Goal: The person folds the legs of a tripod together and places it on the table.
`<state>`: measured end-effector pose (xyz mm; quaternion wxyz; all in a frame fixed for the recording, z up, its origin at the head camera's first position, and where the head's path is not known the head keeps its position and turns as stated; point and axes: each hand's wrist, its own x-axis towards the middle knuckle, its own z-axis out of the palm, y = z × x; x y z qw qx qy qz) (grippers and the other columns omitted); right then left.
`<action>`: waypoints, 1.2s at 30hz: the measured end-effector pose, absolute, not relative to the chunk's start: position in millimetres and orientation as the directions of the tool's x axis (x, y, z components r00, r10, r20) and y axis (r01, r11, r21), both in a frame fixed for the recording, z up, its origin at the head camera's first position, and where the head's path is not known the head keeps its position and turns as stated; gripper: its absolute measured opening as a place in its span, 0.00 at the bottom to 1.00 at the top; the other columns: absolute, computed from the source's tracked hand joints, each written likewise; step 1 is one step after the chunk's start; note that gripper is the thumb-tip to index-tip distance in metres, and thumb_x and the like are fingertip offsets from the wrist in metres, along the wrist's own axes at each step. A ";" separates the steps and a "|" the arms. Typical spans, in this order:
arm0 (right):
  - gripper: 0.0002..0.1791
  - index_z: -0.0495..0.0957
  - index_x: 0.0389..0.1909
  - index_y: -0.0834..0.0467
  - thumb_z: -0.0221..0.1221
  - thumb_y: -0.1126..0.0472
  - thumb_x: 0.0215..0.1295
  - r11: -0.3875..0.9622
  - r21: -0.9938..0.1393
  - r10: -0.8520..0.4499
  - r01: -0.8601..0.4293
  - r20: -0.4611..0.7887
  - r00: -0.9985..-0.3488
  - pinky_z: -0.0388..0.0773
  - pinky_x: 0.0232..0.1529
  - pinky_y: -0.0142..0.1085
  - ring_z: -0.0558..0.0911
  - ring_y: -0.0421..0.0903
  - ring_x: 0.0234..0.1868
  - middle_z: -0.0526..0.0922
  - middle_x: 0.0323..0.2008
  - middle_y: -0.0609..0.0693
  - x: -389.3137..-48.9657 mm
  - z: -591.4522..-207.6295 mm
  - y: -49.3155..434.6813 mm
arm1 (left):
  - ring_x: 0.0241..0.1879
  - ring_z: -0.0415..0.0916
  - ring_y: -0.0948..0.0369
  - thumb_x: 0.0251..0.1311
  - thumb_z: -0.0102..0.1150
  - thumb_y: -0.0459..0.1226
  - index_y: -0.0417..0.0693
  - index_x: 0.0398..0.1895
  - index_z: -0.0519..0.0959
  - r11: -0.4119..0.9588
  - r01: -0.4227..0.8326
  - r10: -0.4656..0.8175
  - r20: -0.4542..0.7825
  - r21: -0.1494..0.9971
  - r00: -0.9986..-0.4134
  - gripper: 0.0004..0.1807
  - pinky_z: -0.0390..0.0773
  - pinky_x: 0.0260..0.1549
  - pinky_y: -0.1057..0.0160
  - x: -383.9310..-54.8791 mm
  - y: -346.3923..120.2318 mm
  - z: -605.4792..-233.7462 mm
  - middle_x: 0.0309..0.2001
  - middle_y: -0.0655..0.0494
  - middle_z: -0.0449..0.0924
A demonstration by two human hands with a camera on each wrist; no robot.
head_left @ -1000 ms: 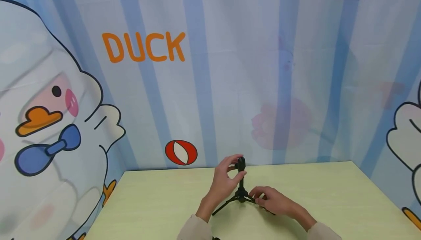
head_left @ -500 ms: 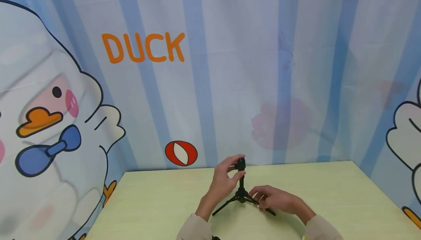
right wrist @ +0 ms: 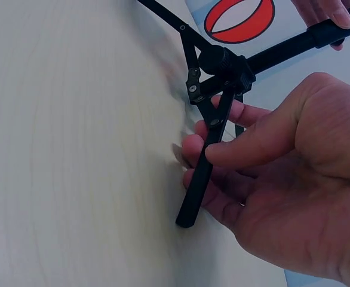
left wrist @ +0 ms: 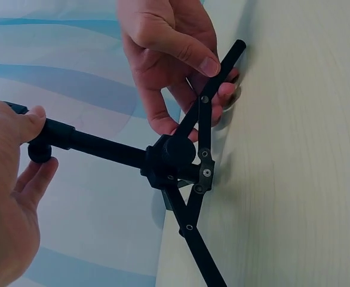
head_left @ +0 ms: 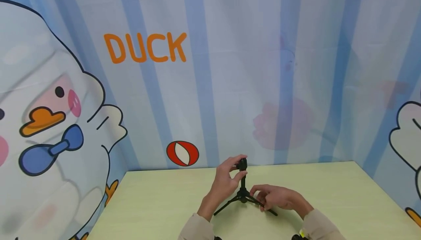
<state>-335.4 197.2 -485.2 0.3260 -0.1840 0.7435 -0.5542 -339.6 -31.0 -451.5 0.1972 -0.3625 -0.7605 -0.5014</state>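
A small black tripod (head_left: pixel 243 193) stands upright on the table with its legs spread. Around the top of its post, my left hand (head_left: pixel 225 181) grips with thumb and fingers; the left wrist view shows the left thumb (left wrist: pixel 33 119) on the post beside a round knob (left wrist: pixel 40 152). My right hand (head_left: pixel 279 197) pinches the right-hand leg, thumb on one side and fingers behind. In the right wrist view that leg (right wrist: pixel 194 194) runs between the right thumb and fingers, its end sticking out past them. Part of the third leg is hidden behind the hub.
The pale yellow table (head_left: pixel 164 203) ends at a printed fabric backdrop (head_left: pixel 230 68) with duck drawings. Small dark objects peek in at the bottom edge, one near the right sleeve (head_left: pixel 320 225) and another near the left sleeve (head_left: pixel 197 227).
My right hand has slid slightly outward along the tripod's leg, its thumb and fingers now closing on it. The left hand keeps its hold at the top of the post.
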 end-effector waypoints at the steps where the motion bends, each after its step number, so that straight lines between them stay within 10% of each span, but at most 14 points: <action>1: 0.34 0.73 0.57 0.64 0.45 0.85 0.46 0.324 -0.942 -0.632 0.090 -0.287 -0.720 0.76 0.39 0.38 0.77 0.50 0.35 0.71 0.31 0.53 -335.5 -484.5 196.4 | 0.53 0.80 0.57 0.65 0.68 0.27 0.54 0.68 0.77 0.235 0.749 0.354 0.663 0.619 -0.659 0.28 0.84 0.54 0.57 -339.7 -31.0 -451.4 0.53 0.52 0.81; 36: 0.31 0.66 0.58 0.66 0.45 0.87 0.50 0.220 -0.973 -0.746 0.069 -0.213 -0.631 0.66 0.38 0.38 0.59 0.47 0.31 0.59 0.29 0.49 -338.8 -490.4 202.0 | 0.50 0.83 0.58 0.66 0.68 0.29 0.52 0.67 0.79 0.274 0.784 0.379 0.687 0.557 -0.620 0.26 0.84 0.52 0.63 -337.3 -35.1 -450.3 0.49 0.50 0.82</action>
